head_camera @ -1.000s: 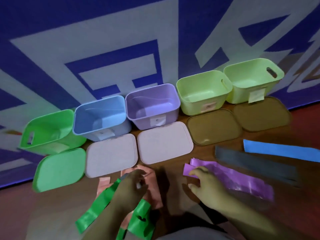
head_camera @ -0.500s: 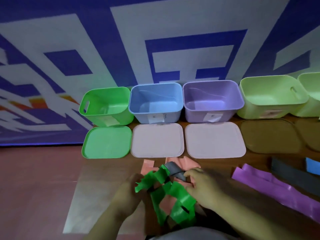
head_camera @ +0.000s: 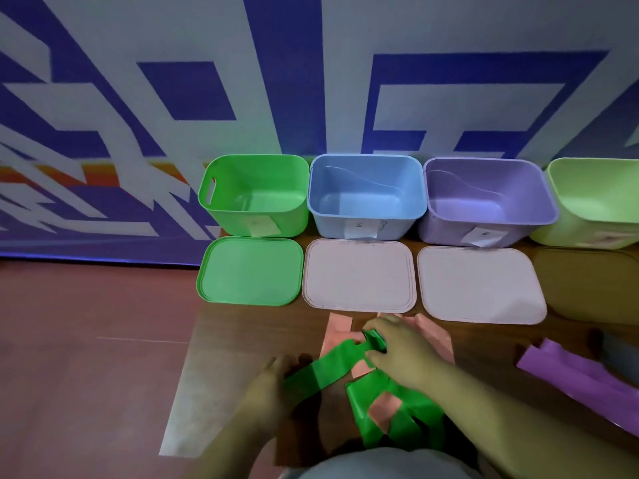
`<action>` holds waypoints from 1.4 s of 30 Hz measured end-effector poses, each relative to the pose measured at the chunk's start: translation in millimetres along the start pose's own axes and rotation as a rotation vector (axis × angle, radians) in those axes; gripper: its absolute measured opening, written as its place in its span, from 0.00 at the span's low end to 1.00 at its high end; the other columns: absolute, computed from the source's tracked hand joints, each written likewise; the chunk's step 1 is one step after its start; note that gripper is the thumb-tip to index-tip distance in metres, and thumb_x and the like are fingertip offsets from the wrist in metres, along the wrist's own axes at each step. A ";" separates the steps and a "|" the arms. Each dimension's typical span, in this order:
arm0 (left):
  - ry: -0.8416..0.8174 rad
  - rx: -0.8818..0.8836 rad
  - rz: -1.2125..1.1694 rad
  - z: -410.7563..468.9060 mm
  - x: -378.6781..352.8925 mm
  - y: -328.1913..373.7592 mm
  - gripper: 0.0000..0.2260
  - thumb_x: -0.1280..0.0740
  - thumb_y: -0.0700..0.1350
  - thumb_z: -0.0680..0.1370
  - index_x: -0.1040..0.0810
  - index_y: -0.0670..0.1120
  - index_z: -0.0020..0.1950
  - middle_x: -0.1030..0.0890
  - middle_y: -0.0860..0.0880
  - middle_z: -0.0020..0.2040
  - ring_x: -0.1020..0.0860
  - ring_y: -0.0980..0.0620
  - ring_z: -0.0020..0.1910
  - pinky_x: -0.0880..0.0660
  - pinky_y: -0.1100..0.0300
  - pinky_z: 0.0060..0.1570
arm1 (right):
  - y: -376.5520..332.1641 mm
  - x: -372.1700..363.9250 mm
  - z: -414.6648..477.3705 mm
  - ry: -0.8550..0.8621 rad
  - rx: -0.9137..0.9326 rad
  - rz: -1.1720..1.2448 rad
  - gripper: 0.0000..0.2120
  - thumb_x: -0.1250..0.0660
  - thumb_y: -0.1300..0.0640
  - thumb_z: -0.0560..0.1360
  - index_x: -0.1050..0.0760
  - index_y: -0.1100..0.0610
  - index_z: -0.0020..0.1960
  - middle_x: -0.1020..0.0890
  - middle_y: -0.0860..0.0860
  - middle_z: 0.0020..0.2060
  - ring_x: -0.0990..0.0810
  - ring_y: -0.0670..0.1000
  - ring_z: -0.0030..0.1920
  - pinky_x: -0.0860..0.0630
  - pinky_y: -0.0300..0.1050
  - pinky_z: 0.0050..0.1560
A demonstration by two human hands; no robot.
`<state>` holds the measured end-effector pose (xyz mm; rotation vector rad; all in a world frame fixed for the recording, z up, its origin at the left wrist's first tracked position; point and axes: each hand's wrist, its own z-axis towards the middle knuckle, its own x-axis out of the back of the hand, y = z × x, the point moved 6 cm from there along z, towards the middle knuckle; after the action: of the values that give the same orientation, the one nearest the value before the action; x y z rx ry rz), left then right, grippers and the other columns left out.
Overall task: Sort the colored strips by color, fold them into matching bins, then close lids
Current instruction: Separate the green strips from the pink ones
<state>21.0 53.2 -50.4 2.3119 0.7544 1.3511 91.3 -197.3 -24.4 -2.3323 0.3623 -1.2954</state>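
Left hand (head_camera: 271, 380) grips one end of the green strip (head_camera: 326, 371), right hand (head_camera: 403, 352) pinches its folded other end, strip stretched between them over pink strips (head_camera: 338, 327), green bin (head_camera: 238, 221) open beyond the green lid (head_camera: 249, 271).

Green strip (head_camera: 332, 369) over pink strips (head_camera: 337, 328); green bin (head_camera: 256, 191), blue bin (head_camera: 366, 198), purple bin (head_camera: 487, 202).

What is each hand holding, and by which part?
Both hold the green strip: the left hand at one end, the right hand on a bunched fold further along.
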 end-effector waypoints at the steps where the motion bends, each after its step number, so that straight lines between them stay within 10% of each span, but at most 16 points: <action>1: -0.012 0.002 0.041 3.2 -4.6 -5.7 0.18 0.28 0.55 0.72 0.23 0.56 0.60 0.23 0.57 0.52 0.23 0.56 0.49 0.27 0.65 0.46 | 1.1 -0.7 4.1 0.002 -0.020 0.007 0.21 0.32 0.51 0.72 0.27 0.46 0.64 0.25 0.45 0.61 0.27 0.49 0.61 0.27 0.47 0.60; 11: 0.000 0.047 0.238 11.7 -15.9 -19.0 0.17 0.32 0.50 0.72 0.23 0.55 0.61 0.19 0.52 0.55 0.24 0.47 0.54 0.27 0.55 0.49 | 24.1 -12.7 25.9 0.075 -0.183 -0.022 0.17 0.35 0.60 0.71 0.24 0.47 0.58 0.18 0.50 0.52 0.21 0.53 0.52 0.22 0.48 0.51; 26: 0.291 0.361 -0.531 -43.3 5.7 -6.6 0.11 0.26 0.28 0.70 0.21 0.40 0.47 0.20 0.51 0.40 0.22 0.51 0.34 0.25 0.64 0.30 | 31.9 -4.8 27.5 0.106 -0.087 0.024 0.14 0.36 0.62 0.72 0.22 0.47 0.52 0.15 0.49 0.45 0.19 0.54 0.46 0.22 0.44 0.43; 42: 0.468 0.397 -0.558 -54.4 70.5 -91.6 0.06 0.28 0.34 0.74 0.20 0.43 0.47 0.19 0.45 0.40 0.25 0.49 0.34 0.28 0.61 0.31 | -37.9 32.2 6.5 0.253 -0.066 0.465 0.15 0.34 0.67 0.70 0.22 0.46 0.44 0.18 0.44 0.37 0.21 0.42 0.37 0.31 0.28 0.32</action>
<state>-22.7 170.7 -26.1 1.8061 1.7960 1.5698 114.2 -176.7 15.2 -1.9667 0.9757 -1.3485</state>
